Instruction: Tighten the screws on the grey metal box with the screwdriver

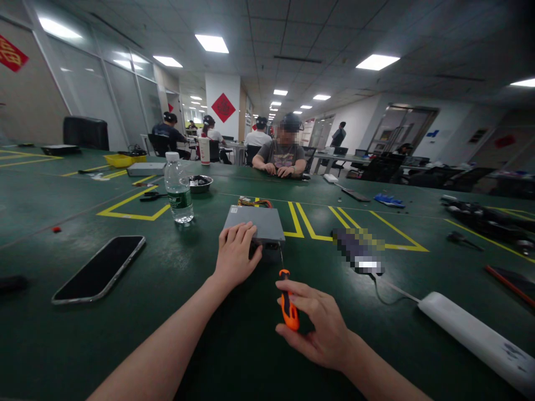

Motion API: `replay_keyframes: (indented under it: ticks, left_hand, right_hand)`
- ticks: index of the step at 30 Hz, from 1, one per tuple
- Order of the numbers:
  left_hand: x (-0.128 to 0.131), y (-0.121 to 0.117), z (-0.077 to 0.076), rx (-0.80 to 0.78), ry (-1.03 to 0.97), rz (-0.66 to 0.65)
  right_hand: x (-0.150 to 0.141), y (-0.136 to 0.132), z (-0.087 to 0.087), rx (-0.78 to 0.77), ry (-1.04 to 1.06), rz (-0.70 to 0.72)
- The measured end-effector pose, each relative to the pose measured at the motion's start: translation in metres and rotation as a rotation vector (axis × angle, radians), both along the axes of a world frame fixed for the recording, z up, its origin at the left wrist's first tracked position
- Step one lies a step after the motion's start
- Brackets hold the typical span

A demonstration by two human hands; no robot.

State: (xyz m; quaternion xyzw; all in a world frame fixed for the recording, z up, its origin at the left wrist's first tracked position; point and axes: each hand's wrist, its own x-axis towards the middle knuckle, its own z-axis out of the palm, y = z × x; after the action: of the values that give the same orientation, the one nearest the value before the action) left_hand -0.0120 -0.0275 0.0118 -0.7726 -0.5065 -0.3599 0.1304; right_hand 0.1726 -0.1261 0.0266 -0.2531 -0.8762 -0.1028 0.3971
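A grey metal computer power supply (261, 220) lies on the green table in front of me, with bundled coloured wires (254, 203) at its far side. My left hand (238, 250) grips its near left corner, fingers over the top and thumb down at the front face. In my right hand (315, 320) is a screwdriver (290, 305) with an orange and black handle, held between the thumb and fingers. Its thin shaft points up at the near right edge of the power supply. Whether the tip sits in a screw is too small to tell.
Left of the power supply stands a water bottle (179, 189), near a metal bowl (199, 184) and a phone (100, 270). To the right lie a white power strip (476, 340) and blue gloves (388, 200). A person (282, 150) sits across the table.
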Motion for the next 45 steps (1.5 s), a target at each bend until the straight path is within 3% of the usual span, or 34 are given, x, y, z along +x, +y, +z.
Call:
replay_keyframes:
  ticks: [4,7,13,19,26,35,45]
  left_hand:
    - [0.000,0.000,0.000,0.001,-0.004,-0.004]
    - [0.000,0.000,0.000,0.003,0.000,-0.003]
    - [0.000,0.000,-0.001,-0.001,0.008,0.007]
    - [0.000,0.000,0.000,0.001,0.006,0.008]
    - [0.000,-0.001,0.001,-0.003,0.003,0.000]
    - [0.000,0.000,0.000,0.002,0.000,0.009]
    - [0.000,0.001,0.001,0.005,-0.002,-0.011]
  right_hand:
    - [-0.001,-0.001,0.002,-0.068,-0.092,0.022]
    - [-0.002,-0.001,0.003,-0.037,-0.170,0.000]
    - [-0.001,0.000,-0.001,0.027,0.012,0.005]
    - [0.000,-0.001,0.000,-0.027,-0.128,0.004]
    - [-0.002,0.003,0.000,0.036,0.034,-0.008]
    - [-0.007,0.000,0.001,-0.004,-0.042,0.070]
    - [-0.011,0.003,-0.004,-0.015,-0.037,0.048]
